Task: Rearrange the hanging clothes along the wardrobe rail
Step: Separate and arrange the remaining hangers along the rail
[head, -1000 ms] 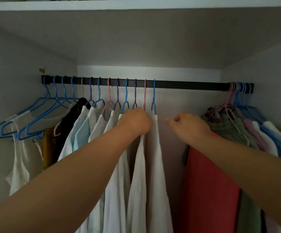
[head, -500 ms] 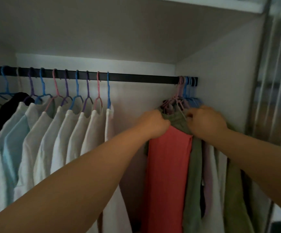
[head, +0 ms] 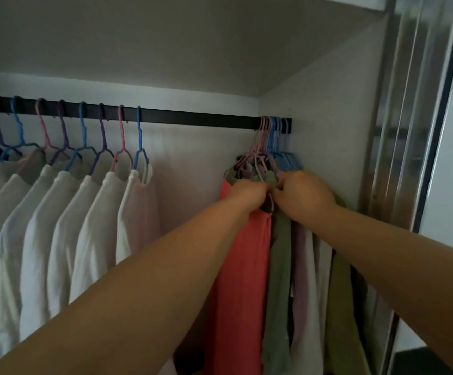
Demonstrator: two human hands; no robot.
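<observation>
Grip: left hand (head: 248, 194) and right hand (head: 302, 194) clenched on bunched hangers (head: 270, 147) | Risk: hooks tangled, neighbours dragged off rail (head: 193, 121) if one is pulled.

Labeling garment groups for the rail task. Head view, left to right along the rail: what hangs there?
Row of white shirts on spaced hangers → bare stretch of black rail → red garment → olive green garment → lilac garment, bunched at the rail's right end.
</observation>
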